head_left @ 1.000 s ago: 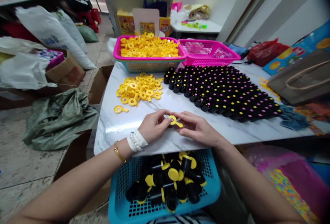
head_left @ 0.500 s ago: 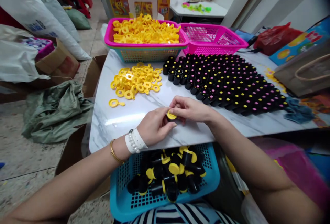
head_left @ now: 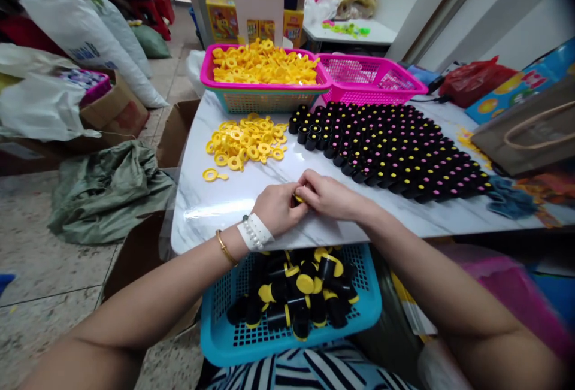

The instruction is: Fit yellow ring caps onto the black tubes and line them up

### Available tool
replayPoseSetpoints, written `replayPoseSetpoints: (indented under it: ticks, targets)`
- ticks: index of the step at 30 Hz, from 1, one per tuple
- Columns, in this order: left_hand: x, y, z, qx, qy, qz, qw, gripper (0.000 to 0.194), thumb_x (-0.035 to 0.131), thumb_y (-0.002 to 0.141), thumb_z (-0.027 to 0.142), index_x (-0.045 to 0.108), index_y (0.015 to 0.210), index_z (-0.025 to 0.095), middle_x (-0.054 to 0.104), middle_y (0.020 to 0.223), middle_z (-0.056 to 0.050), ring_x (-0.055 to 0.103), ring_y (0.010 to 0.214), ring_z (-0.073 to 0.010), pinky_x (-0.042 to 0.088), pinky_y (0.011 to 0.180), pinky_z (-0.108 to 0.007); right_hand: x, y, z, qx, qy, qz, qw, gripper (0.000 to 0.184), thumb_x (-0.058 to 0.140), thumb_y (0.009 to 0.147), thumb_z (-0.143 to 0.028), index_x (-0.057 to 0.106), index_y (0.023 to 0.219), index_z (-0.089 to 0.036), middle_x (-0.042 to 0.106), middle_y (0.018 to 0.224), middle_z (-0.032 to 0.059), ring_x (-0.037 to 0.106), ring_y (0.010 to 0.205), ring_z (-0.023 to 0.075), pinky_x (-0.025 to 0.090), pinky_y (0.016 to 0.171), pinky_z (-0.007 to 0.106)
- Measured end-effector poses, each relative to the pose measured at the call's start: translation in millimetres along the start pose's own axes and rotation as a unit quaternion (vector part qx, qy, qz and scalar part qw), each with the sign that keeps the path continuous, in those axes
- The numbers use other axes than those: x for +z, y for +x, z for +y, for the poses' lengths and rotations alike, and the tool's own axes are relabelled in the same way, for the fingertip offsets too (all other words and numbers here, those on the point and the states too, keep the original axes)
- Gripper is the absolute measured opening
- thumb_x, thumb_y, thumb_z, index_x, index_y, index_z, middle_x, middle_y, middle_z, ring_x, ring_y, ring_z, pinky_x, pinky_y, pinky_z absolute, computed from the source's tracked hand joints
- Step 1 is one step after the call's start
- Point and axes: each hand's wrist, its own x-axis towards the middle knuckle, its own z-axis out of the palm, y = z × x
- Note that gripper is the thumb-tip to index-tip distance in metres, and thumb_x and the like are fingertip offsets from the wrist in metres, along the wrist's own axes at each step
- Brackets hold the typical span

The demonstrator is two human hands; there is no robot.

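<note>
The 1 camera, worn on the person's head, faces forward and down, looking from close above the left hand (head_left: 278,209) and right hand (head_left: 335,197) onto the marble table (head_left: 202,213), with the blue basket (head_left: 211,342) below and the floor (head_left: 45,258) at left.

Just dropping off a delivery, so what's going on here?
A person's left hand and right hand hold a small yellow-and-black plastic piece, mostly hidden by the fingers, above a white marble table. Loose yellow plastic tabbed rings lie to the left, rows of upright black cylinders stand ahead, and a blue plastic basket below holds black cylinders fitted with yellow rings.
</note>
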Motion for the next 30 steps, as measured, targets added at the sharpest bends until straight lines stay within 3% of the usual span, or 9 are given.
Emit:
replayPoseSetpoints:
  ticks: [2,4,10,15,18,23,26,28,30]
  targets:
    - [0.5,0,2,-0.017,0.008,0.006,1.0,0.012,0.058,0.078,0.025,0.065,0.08,0.015,0.062,0.063,-0.002,0.055,0.059,-0.0145,0.037,0.058,-0.025,10,-7,-4,0.007,-0.041,0.072,0.997,0.014,0.045,0.092,-0.027,0.055,0.096,-0.018,0.066,0.087,0.0079,0.062,0.079,0.021,0.044,0.069,0.03]
    - [-0.2,-1,3,-0.02,0.003,0.008,1.0,0.014,0.059,0.078,0.028,0.067,0.079,0.016,0.063,0.063,-0.002,0.056,0.058,-0.0142,0.038,0.058,-0.025,19,-12,0,0.007,0.011,0.104,0.995,0.019,0.042,0.095,-0.031,0.056,0.094,-0.019,0.065,0.084,0.0057,0.061,0.077,0.0193,0.045,0.068,0.029]
    - [-1.7,-3,0,-0.004,-0.041,0.004,0.999,0.023,0.062,0.079,0.034,0.073,0.092,0.018,0.064,0.063,0.0,0.054,0.057,-0.0125,0.034,0.055,-0.023,15,-9,21,0.031,0.298,-0.021,0.954,0.026,0.049,0.091,-0.042,0.057,0.099,-0.018,0.054,0.063,-0.0038,0.049,0.046,0.0095,0.043,0.046,0.021]
    - [-1.4,10,-3,-0.055,-0.008,0.008,0.998,0.026,0.063,0.079,0.038,0.072,0.077,0.014,0.063,0.059,-0.001,0.053,0.056,-0.0126,0.032,0.054,-0.023,11,13,13,0.073,0.257,0.004,0.964,0.016,0.053,0.088,-0.036,0.056,0.094,-0.021,0.057,0.062,-0.0045,0.049,0.038,0.0085,0.04,0.036,0.019]
    - [-0.4,9,-2,-0.055,0.03,0.003,0.998,0.025,0.06,0.081,0.036,0.07,0.081,0.013,0.065,0.066,-0.004,0.058,0.061,-0.016,0.035,0.056,-0.025,13,14,7,0.069,0.211,0.023,0.975,0.022,0.047,0.091,-0.039,0.058,0.088,-0.02,0.058,0.061,-0.004,0.05,0.038,0.0089,0.038,0.036,0.019]
    - [3.9,-25,8,0.033,0.055,-0.037,0.997,0.027,0.067,0.078,0.038,0.068,0.097,0.019,0.069,0.082,-0.004,0.063,0.073,-0.0206,0.043,0.062,-0.028,22,-27,5,-0.011,0.131,0.027,0.991,0.026,0.062,0.083,-0.042,0.064,0.098,-0.02,0.053,0.058,-0.0051,0.052,0.052,0.0121,0.038,0.048,0.022]
    - [-10.4,-54,7,0.098,0.023,-0.067,0.993,0.045,0.072,0.074,0.052,0.066,0.105,0.02,0.067,0.084,-0.004,0.063,0.076,-0.0198,0.047,0.065,-0.028,25,-65,2,-0.01,0.106,0.042,0.993,0.023,0.064,0.082,-0.037,0.064,0.099,-0.022,0.05,0.059,-0.0055,0.048,0.053,0.0123,0.035,0.049,0.023]
    - [-34.7,-65,-9,0.085,0.019,-0.001,0.996,0.053,0.066,0.079,0.054,0.061,0.117,0.018,0.067,0.088,-0.005,0.063,0.078,-0.0192,0.05,0.071,-0.03,23,-88,1,0.002,0.097,0.039,0.995,0.017,0.06,0.084,-0.033,0.063,0.096,-0.023,0.048,0.059,-0.0052,0.046,0.053,0.0127,0.034,0.049,0.024]
    - [-64.9,-66,-41,0.023,0.075,0.118,0.99,0.042,0.057,0.089,0.046,0.06,0.117,0.016,0.066,0.097,-0.009,0.062,0.086,-0.0203,0.05,0.08,-0.034,22,-108,5,0.021,0.074,0.043,0.996,0.012,0.057,0.086,-0.032,0.062,0.091,-0.023,0.046,0.058,-0.0045,0.044,0.053,0.0136,0.034,0.05,0.025]
